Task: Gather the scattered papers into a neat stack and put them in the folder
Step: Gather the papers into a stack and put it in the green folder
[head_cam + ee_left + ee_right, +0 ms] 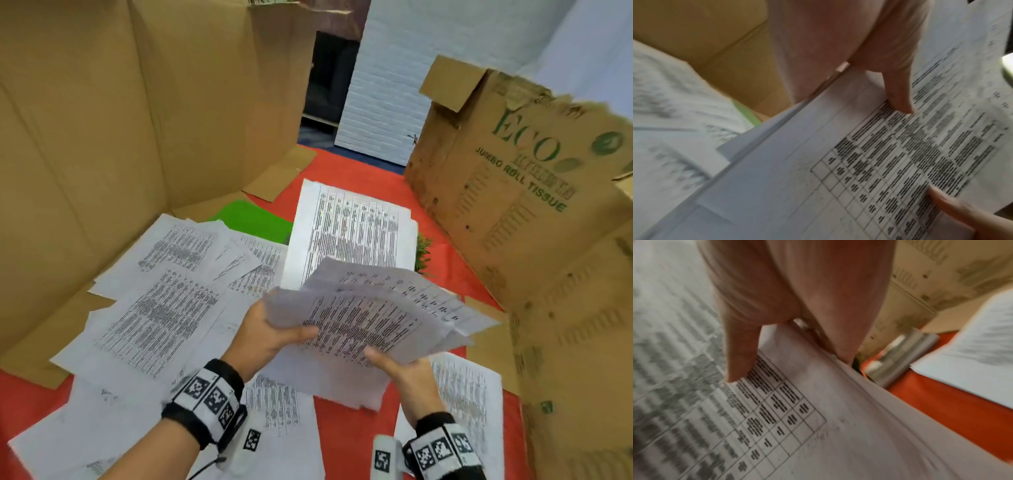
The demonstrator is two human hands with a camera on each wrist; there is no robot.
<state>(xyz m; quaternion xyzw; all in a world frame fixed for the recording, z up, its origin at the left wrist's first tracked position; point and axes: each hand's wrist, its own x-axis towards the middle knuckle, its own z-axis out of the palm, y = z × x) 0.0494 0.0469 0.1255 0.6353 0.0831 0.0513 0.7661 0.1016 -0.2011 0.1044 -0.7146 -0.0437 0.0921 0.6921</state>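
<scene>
On the left stands a big cardboard wall [102, 120], and many loose papers [164, 308] lie spread below it on the red tabletop [359, 178], some lying over each other. Behind them a green folder [253, 217] lies flat on the tabletop, partly under the sheets. One long sheet [352, 233] lies just to the right of the folder and covers its edge. In the middle, the left hand [270, 334] holds a messy bunch of papers [373, 318] up off the tabletop. Its grip is closed on the bunch, with the thumb [898, 91] on top of the printed page and the other fingers hidden under it. The bunch is not neat, and its sheets fan out with corners sticking past each other. The right hand [407, 377] holds the near edge of the same bunch, thumb [742, 353] pressed on top and fingers below, so its grip is closed on the papers too. More sheets lie under both wrists. On the right stands a brown box [513, 205] with green words on it.
</scene>
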